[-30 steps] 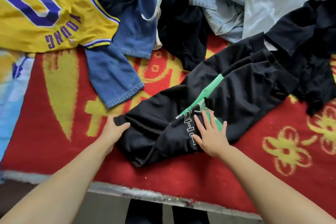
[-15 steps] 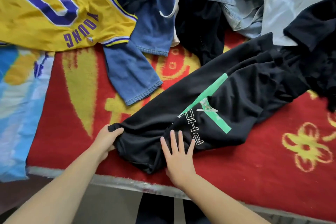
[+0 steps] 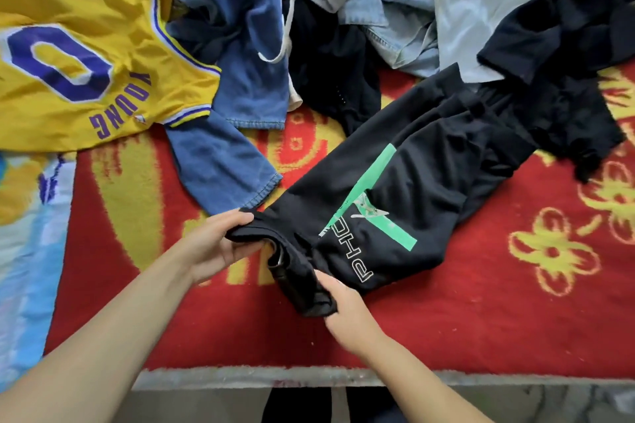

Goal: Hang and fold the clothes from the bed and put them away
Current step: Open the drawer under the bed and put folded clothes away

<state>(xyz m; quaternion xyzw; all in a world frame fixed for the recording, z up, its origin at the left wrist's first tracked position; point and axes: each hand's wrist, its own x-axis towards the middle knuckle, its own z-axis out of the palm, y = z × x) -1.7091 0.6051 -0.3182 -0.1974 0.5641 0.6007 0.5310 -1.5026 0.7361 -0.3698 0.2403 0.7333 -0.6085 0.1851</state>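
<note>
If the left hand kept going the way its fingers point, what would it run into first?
The left hand points right, already pinching the black garment; pushed on, it would likely just bunch into that same cloth, towards the green stripe.

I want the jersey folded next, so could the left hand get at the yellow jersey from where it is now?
Probably yes, once free: the left hand grips the black garment, but the yellow jersey lies uncovered on the bed to its left.

A bedroom in someone's home, by the look of it: a bed covered with a red blanket patterned in yellow flowers, its edge dropping to the floor. Everyday clothes lie heaped across it, among them a yellow basketball jersey, blue jeans and black garments.
</note>
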